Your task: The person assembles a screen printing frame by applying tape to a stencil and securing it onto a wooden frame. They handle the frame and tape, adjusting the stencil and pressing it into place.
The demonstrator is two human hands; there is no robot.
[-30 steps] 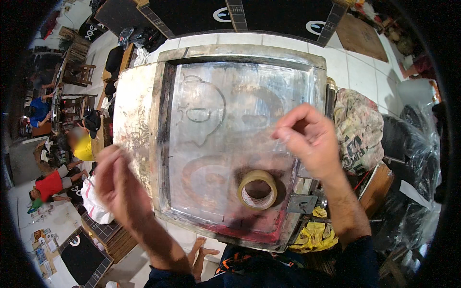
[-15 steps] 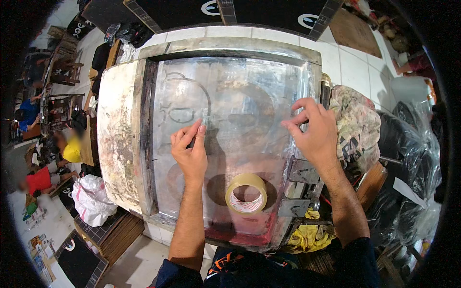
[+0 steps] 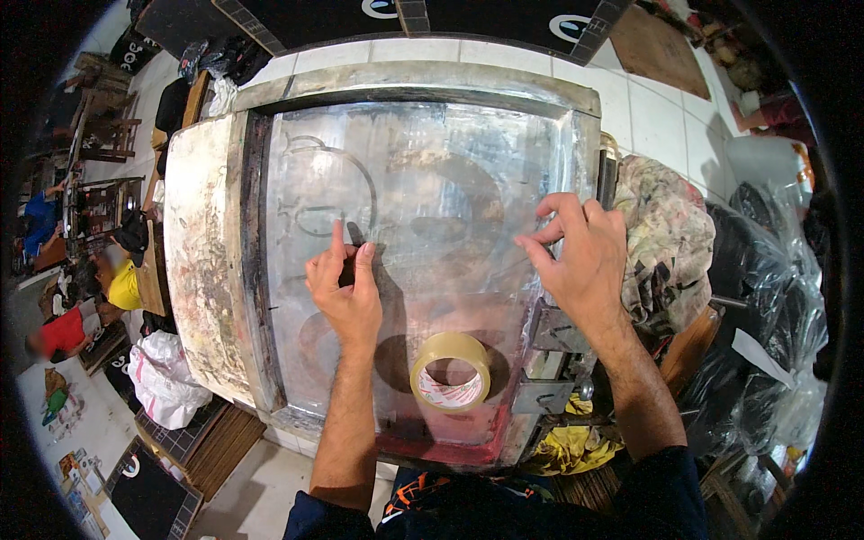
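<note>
At my left, a stained pale board [image 3: 198, 252] shows beside the framed screen [image 3: 432, 270]; my left hand [image 3: 345, 295] is over the screen's surface, index finger and thumb parted — a careless fingertip could smear or dent it; the tape roll [image 3: 450, 344] lies on the near part of the screen, between my forearms, where a knock from either one could send it sliding; my right hand [image 3: 585, 261] is by the right rail, thumb and fingers curled near each other — whether they pinch clear film I cannot tell; the crumpled cloth [image 3: 661, 238] beyond could snag my knuckles.
</note>
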